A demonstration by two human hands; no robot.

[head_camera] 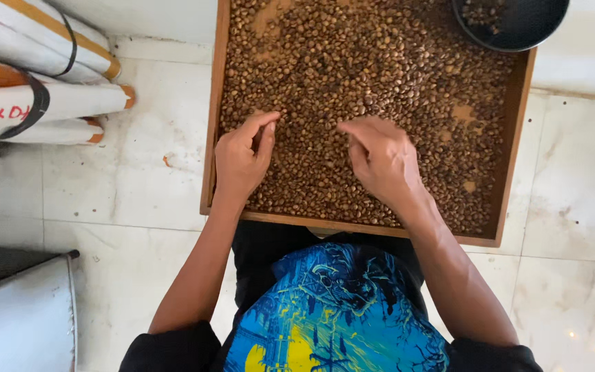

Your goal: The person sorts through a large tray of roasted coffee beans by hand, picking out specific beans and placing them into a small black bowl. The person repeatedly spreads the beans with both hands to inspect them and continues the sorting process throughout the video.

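Resting on a bed of brown beans (380, 76), both hands work inside a wooden tray (212, 138) on the pale tiled floor. The left hand (242, 157) has thumb and forefinger closed together on a few beans; the right hand (382, 160) curls downward, its fingertips hidden, so its pinch cannot be told. Beyond the right hand, a dark bowl (518, 27) holds only a few beans, so most apparently remain unsorted.

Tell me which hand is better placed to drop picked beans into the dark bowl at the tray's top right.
Right, probably. The right hand rests on the beans on the bowl's side of the wooden tray; the dark bowl sits at its far right corner. The left hand is near the left rim and would have to cross over.
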